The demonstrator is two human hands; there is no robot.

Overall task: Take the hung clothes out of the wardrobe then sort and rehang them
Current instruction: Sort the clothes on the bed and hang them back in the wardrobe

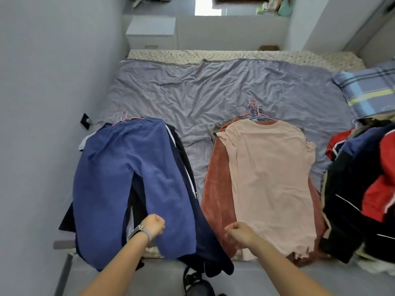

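Both hands, left [154, 226] and right [236, 231], are hovering curled and empty (apart) at the near hems; the blue fleece trousers [130, 178] are lying lengthwise straight beyond the left.

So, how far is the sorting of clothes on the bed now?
Done: a trousers pile topped by blue fleece trousers and a tops pile topped by a pale pink T-shirt, both on hangers. In hand: nothing; left hand and right hand are curled and hold nothing. Left: the mixed red and navy heap, then rehanging.
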